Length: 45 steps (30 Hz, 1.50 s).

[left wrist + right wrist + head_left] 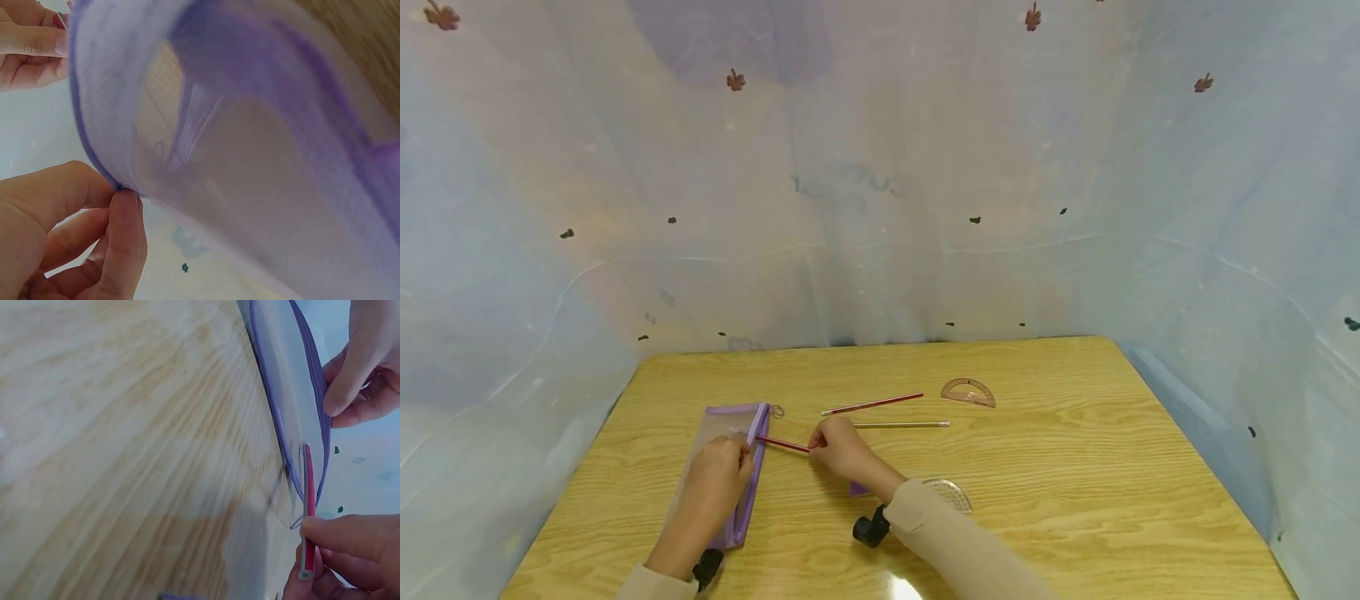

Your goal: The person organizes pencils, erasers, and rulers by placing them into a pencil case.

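A translucent pencil pouch with purple edging (747, 510) lies at the left of the table, its mouth spread apart. My left hand (718, 471) pinches the upper edge of that mouth between thumb and fingertips, as the left wrist view shows up close. Between the thumb and fingers of my right hand (844, 452) is a red-and-grey striped pencil (310, 481). It points left, and its far end overlaps the pouch opening in the right wrist view. Inside the pouch, the see-through mesh wall (250, 187) shows in the left wrist view.
Beyond my right hand lie another red pencil (876, 404) and a yellowish pencil (906, 424). A pinkish protractor (967, 398) is farther right. My right forearm partly covers a clear protractor (953, 493) and a small purple piece (858, 489) on the wooden table (1075, 467).
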Each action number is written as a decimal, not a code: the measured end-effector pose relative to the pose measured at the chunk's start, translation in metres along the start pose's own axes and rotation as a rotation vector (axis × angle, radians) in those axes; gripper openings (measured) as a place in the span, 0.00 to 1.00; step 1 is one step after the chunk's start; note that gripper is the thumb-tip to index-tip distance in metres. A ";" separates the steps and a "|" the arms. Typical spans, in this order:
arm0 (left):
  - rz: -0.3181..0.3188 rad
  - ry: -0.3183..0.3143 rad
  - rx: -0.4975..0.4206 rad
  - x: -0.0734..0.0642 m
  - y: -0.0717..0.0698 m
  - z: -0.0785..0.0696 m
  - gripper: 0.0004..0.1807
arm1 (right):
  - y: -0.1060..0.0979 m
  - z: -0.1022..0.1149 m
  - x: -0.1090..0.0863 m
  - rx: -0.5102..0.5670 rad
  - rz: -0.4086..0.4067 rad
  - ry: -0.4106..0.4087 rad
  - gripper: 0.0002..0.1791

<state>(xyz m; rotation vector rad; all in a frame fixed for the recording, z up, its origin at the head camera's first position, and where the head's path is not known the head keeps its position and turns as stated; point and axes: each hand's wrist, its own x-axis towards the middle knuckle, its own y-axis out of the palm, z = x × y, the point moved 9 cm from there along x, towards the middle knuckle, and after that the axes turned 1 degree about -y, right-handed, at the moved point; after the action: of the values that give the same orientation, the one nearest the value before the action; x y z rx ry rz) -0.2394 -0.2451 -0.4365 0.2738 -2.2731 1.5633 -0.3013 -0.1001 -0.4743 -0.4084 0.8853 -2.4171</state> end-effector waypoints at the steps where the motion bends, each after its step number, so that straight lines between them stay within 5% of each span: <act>1: 0.003 -0.004 -0.003 0.000 0.000 0.001 0.01 | 0.001 0.001 0.001 0.001 -0.002 0.001 0.03; 17: -0.026 0.006 -0.008 -0.001 -0.003 0.001 0.02 | 0.016 0.008 0.012 0.044 -0.039 0.042 0.05; 45: 0.014 -0.050 -0.022 0.001 -0.002 0.005 0.03 | 0.025 0.018 0.026 0.115 -0.072 0.090 0.05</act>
<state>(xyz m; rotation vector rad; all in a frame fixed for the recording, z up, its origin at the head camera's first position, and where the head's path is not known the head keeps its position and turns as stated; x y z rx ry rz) -0.2405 -0.2505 -0.4365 0.2954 -2.3340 1.5536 -0.3048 -0.1404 -0.4753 -0.2944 0.7761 -2.5551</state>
